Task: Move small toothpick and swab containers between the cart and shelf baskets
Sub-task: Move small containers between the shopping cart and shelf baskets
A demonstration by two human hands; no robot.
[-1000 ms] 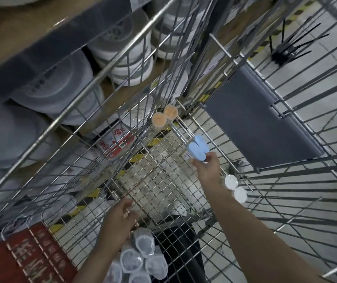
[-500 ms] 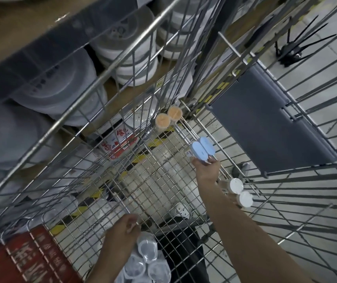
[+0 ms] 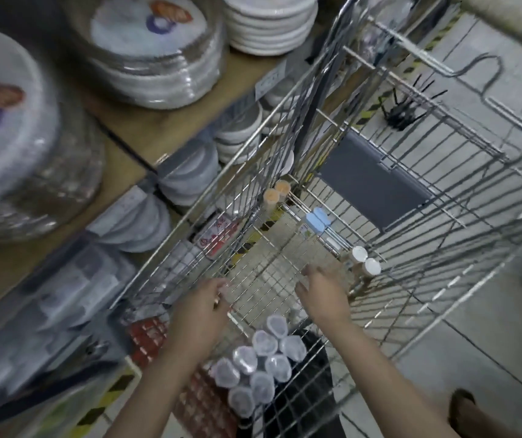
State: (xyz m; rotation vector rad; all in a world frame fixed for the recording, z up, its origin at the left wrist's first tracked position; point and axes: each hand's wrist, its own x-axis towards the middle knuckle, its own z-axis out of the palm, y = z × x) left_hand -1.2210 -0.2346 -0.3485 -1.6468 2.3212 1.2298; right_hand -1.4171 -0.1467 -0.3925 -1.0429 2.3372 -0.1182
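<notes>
I look down into a wire cart [image 3: 285,273]. Two blue-capped containers [image 3: 316,220] stand at its far side, apart from both hands. Left of them stand two orange-capped tubes [image 3: 277,192]; to the right, two white-capped ones [image 3: 365,260]. A cluster of several clear-lidded small containers [image 3: 259,361] sits at the near edge. My right hand [image 3: 324,295] hovers over the cart floor, fingers spread and empty. My left hand [image 3: 204,306] is at the cart's near left, fingers loosely bent; the blur hides whether it holds anything.
Wooden shelves [image 3: 145,128] on the left carry wrapped stacks of paper plates [image 3: 155,52] and bowls [image 3: 266,23]. A grey flap [image 3: 373,181] lies at the cart's far end. A black spiky object [image 3: 402,112] lies on the tiled floor beyond. A red pack [image 3: 202,396] sits under the clear-lidded containers.
My right hand let go of the two blue-capped containers, left them standing at the cart's far side, and drew back toward me. The view swung up and left, showing more shelf.
</notes>
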